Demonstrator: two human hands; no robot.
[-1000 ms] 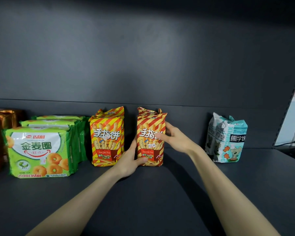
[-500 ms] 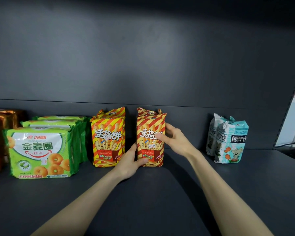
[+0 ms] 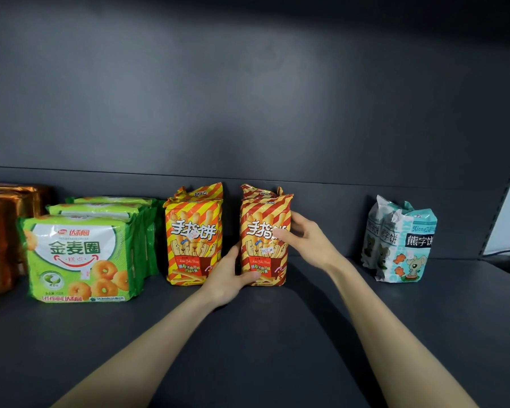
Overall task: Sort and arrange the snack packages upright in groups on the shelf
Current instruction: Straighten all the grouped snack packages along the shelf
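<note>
Two stacks of red-and-yellow striped finger-biscuit packs stand upright on the dark shelf [image 3: 248, 348]. My left hand [image 3: 228, 276] grips the lower left corner of the right striped stack [image 3: 261, 254], thumb across its front. My right hand [image 3: 305, 241] holds that stack's right side, thumb on the front. The left striped stack [image 3: 193, 237] stands untouched beside it, a small gap between them. A row of green ring-biscuit packs [image 3: 80, 257] stands further left. Two teal bear-biscuit packs [image 3: 401, 240] stand at the right.
Brown-orange foil packs [image 3: 0, 237] fill the far left edge. The shelf's back wall [image 3: 248, 113] rises right behind the packs. A shelf upright [image 3: 501, 207] bounds the right side. Bare shelf lies in front of the packs and between the striped and teal groups.
Both hands stay on the right striped stack, which has hardly moved. The view has drifted slightly, nothing else differs.
</note>
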